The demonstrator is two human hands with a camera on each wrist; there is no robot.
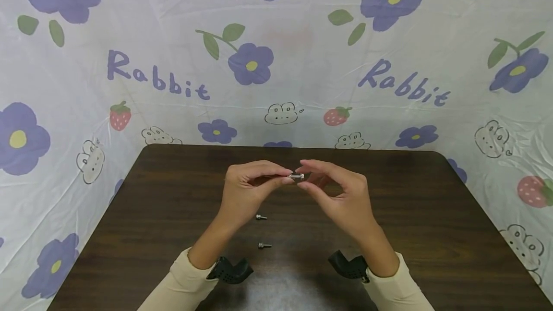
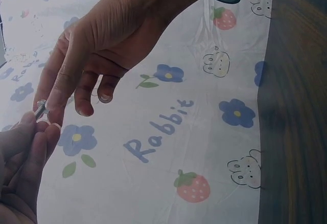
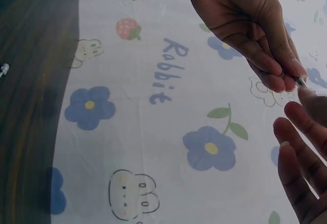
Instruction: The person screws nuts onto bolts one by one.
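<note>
In the head view, my left hand (image 1: pixel 242 188) pinches a small silver screw (image 1: pixel 296 176) between thumb and forefinger, its head pointing right. My right hand (image 1: pixel 345 196) is held around that head, thumb below and fingers above, with a gap showing on both sides. The left wrist view has the screw (image 2: pixel 40 109) at the left hand's fingertips, with the right hand (image 2: pixel 97 45) reaching in from above. Seen from the right wrist, the left hand (image 3: pixel 250 24) keeps its pinch while the right hand's fingers (image 3: pixel 296 178) are spread.
Two more small screws lie on the dark wooden table (image 1: pixel 173 215): one screw (image 1: pixel 261 217) below the left hand, another screw (image 1: pixel 264 245) nearer the front. A pale cloth (image 1: pixel 302 37) with flowers and rabbits hangs behind. Black wrist mounts (image 1: pixel 233 271) project inward from both sleeves.
</note>
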